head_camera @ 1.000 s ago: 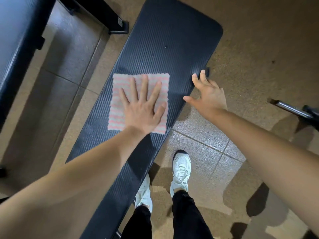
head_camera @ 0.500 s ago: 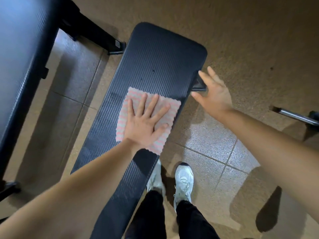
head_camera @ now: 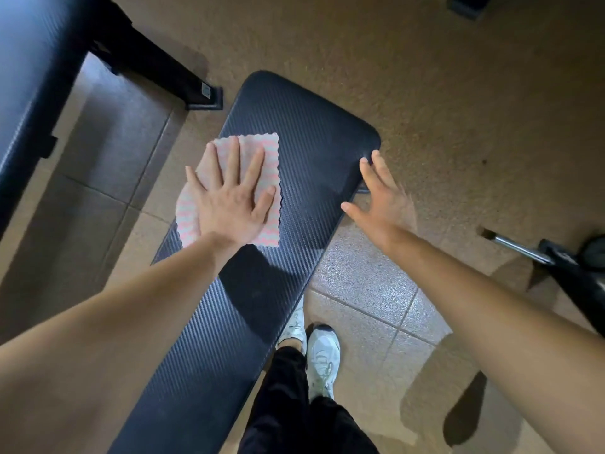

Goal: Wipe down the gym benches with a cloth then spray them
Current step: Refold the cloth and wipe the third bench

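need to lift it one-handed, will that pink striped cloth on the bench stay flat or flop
Probably floppy: the cloth looks thin, creased near its top edge. Likely light. May bunch when pushed; the left hand presses it flat.

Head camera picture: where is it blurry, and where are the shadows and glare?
Head view: the right hand, fingers spread, is smeared by motion blur; the left hand, flat on the pink-and-white striped cloth, is sharper; a dark arm shadow falls on the black ribbed bench pad below the cloth; the grey floor tiles beside it show pale glare.
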